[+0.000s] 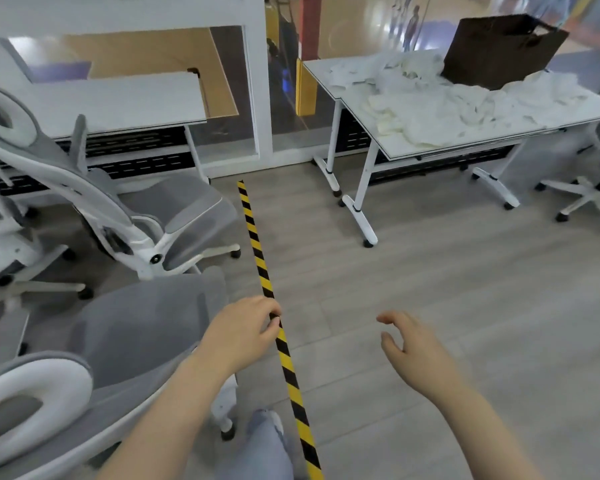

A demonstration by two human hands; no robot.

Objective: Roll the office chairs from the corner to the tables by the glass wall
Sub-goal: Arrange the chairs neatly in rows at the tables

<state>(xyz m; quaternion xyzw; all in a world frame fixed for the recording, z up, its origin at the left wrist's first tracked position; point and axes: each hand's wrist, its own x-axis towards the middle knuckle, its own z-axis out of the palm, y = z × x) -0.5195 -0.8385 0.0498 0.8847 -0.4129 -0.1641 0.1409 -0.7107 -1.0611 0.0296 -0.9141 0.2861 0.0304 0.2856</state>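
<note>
Apparently both hands off chair.

Floor: grey wood-look planks, with 1 yellow-and-black striped tape line running from the near edge toward the white wall pillar. Glass panels stand on both sides of the pillar and show a brightly lit, glossy floor beyond. Black perforated panels run along the wall base.

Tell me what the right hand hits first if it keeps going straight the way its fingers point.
Probably nothing close: the right hand points up-left over bare wood floor. Farther along lies the striped tape, though depth is unclear.
</note>
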